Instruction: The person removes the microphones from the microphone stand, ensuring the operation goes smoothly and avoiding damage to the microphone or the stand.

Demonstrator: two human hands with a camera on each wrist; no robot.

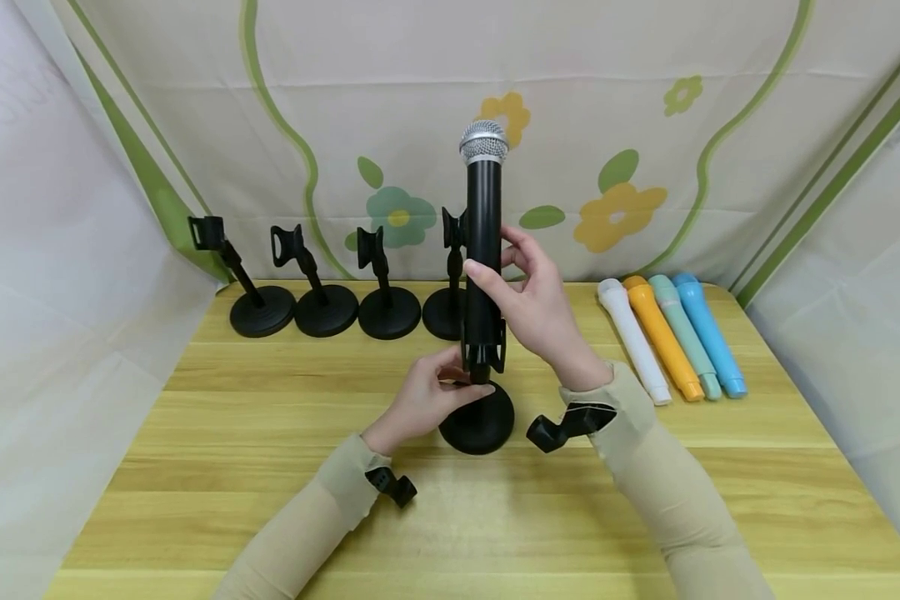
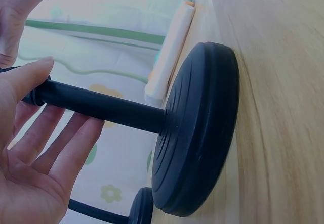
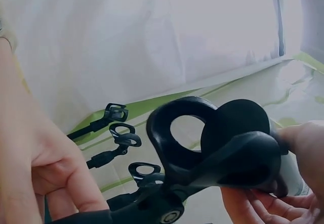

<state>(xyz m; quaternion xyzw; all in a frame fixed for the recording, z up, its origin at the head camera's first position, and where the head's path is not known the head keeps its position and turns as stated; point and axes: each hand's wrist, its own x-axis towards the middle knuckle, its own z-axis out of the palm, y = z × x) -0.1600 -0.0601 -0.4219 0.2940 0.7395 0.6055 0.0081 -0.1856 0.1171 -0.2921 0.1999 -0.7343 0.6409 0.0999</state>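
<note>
A black microphone (image 1: 484, 217) with a silver mesh head stands nearly upright in the head view. My right hand (image 1: 543, 308) grips its body, thumb in front and fingers behind. The lower end of the microphone sits within the clip (image 3: 238, 158) of a black desktop microphone stand (image 1: 477, 429). My left hand (image 1: 427, 396) holds that stand's stem just below the clip, with thumb and fingers on opposite sides in the left wrist view. The round base (image 2: 202, 128) rests flat on the table.
Several more black stands with bare clips, such as the leftmost stand (image 1: 262, 310), line the back left edge. At the right, a white microphone (image 1: 633, 342), an orange microphone (image 1: 663, 337), a green microphone (image 1: 686, 333) and a blue microphone (image 1: 711, 333) lie side by side. A patterned curtain (image 1: 390, 50) hangs behind.
</note>
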